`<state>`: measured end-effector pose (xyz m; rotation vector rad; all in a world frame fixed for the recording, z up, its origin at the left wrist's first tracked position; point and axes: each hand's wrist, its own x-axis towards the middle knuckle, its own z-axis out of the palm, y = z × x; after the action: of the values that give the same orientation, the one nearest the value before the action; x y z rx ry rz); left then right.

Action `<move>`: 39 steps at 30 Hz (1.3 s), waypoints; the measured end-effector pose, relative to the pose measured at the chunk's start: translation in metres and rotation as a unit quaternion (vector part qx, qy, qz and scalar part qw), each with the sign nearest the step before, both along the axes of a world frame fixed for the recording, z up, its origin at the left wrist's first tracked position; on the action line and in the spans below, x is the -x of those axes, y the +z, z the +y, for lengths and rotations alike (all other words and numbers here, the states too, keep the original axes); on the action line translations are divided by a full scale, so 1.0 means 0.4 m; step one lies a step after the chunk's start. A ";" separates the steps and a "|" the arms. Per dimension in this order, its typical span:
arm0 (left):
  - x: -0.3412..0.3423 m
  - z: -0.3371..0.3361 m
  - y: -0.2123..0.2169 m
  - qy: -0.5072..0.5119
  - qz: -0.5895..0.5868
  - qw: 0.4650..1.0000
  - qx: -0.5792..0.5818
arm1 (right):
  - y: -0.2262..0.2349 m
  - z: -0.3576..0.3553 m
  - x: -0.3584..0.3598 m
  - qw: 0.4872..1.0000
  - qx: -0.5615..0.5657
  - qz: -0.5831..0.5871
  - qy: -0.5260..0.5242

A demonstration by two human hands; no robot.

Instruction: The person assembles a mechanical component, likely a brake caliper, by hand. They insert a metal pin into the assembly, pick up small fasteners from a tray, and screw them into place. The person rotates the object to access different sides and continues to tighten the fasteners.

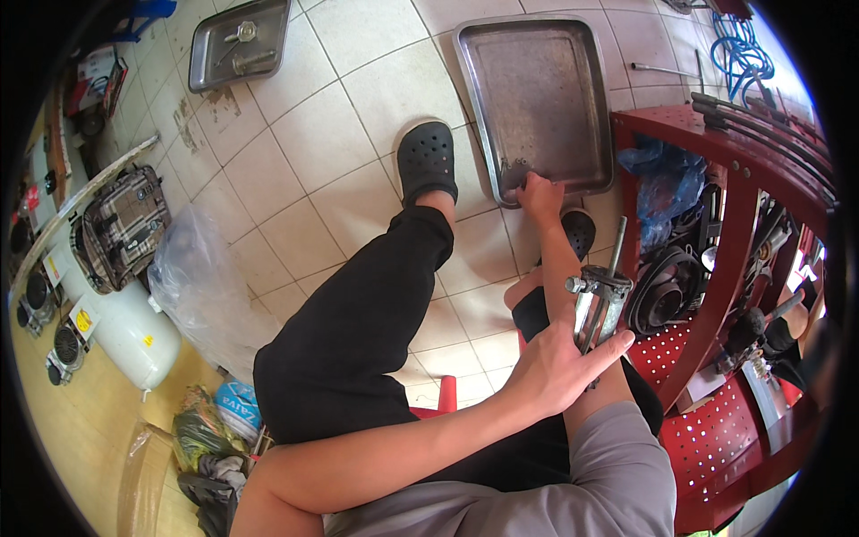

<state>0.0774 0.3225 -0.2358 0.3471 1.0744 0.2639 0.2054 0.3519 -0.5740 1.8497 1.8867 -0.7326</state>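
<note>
My left hand (565, 371) reaches across from the left, wrapped round a metal puller (601, 300). It has a collar at the top, steel legs and a long threaded rod standing up out of it. My right hand (540, 195) is stretched forward past the puller to the near edge of a large metal tray (601, 116). Its fingers are pinched together beside a few small dark parts (513, 168) in the tray's near left corner. What is between those fingertips, if anything, is too small to make out.
A smaller metal tray (199, 72) with metal parts lies at the far left. On the right stands a red metal rack (658, 125) with belts, tools and a blue plastic bag (667, 183). A white tank (134, 340), checkered bag (125, 228) and clear plastic sheet (201, 277) are on the left.
</note>
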 end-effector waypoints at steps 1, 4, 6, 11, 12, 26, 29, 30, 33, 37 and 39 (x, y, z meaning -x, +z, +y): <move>0.000 0.000 -0.001 -0.002 0.002 1.000 -0.002 | -0.002 -0.001 0.003 1.000 0.001 -0.004 -0.006; -0.001 -0.006 -0.004 0.001 0.009 1.000 -0.014 | -0.001 -0.007 0.009 1.000 -0.005 -0.009 -0.010; -0.005 -0.012 -0.007 0.012 0.015 0.999 -0.028 | 0.000 -0.010 0.014 1.000 -0.013 -0.015 -0.012; -0.006 -0.010 -0.002 0.015 0.014 1.000 -0.021 | -0.003 -0.009 0.015 0.999 -0.031 -0.042 -0.009; -0.005 -0.010 -0.002 0.015 0.014 1.000 -0.023 | -0.003 -0.006 0.015 0.999 -0.031 -0.042 -0.007; -0.002 -0.009 0.000 0.011 0.015 1.000 -0.024 | -0.006 -0.004 0.037 0.998 -0.044 -0.031 -0.012; -0.004 -0.014 -0.004 0.009 0.020 0.999 -0.035 | -0.009 -0.002 0.037 0.998 -0.037 -0.043 -0.007; -0.004 -0.013 -0.004 0.012 0.023 0.999 -0.040 | -0.010 -0.002 0.038 0.998 -0.038 -0.046 -0.006; -0.001 -0.009 0.000 0.010 0.024 0.999 -0.034 | -0.012 0.000 0.041 0.998 -0.041 -0.039 0.006; 0.002 0.000 0.003 0.017 0.021 0.999 -0.032 | -0.004 0.009 0.046 0.998 -0.041 -0.031 0.044; 0.005 0.008 0.013 0.019 0.027 0.999 -0.025 | 0.010 0.017 0.044 0.998 -0.024 -0.026 0.047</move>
<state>0.0753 0.3257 -0.2307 0.3817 1.1288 0.3173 0.1879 0.3587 -0.5700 1.7765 1.9602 -0.6075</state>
